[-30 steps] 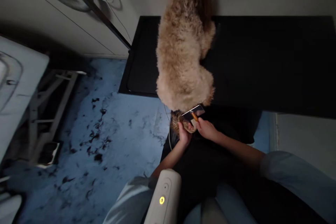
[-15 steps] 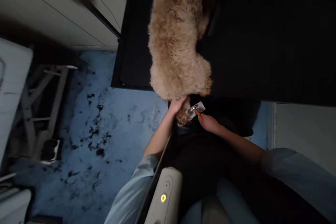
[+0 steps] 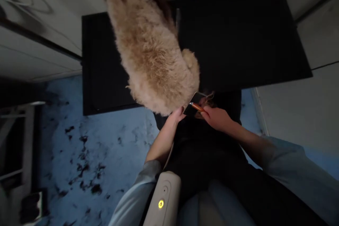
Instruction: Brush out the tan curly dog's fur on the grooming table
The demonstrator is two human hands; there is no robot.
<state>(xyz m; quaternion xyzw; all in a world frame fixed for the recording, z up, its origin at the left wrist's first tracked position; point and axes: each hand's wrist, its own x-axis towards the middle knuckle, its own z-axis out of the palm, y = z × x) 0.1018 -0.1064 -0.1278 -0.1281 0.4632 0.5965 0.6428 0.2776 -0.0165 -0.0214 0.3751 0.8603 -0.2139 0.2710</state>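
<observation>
A curly, light-brown dog (image 3: 153,53) stands on a black table, its rump toward me and its front end past the top edge. My left hand (image 3: 177,114) is closed at the base of the dog's tail, against the rump; its fingertips are partly hidden. In my right hand (image 3: 218,118) is a slicker brush (image 3: 196,106), gripped by its orange-brown wooden handle. The flat brush head lies close by the left fingers and the rump. Loose strands of the tail (image 3: 210,99) show past the brush, near the right fingers.
The black table (image 3: 238,42) runs across the view, with a dark post at either end. Dark hair clumps (image 3: 83,166) litter the blue floor (image 3: 113,144). A white device with a yellow light (image 3: 164,197) is in front of my body. A pale frame (image 3: 28,141) stands left.
The view has turned, and the dog appears further left. The brush has tilted and its head now lies nearer my left hand. Tail strands now show right of the brush instead of hanging below.
</observation>
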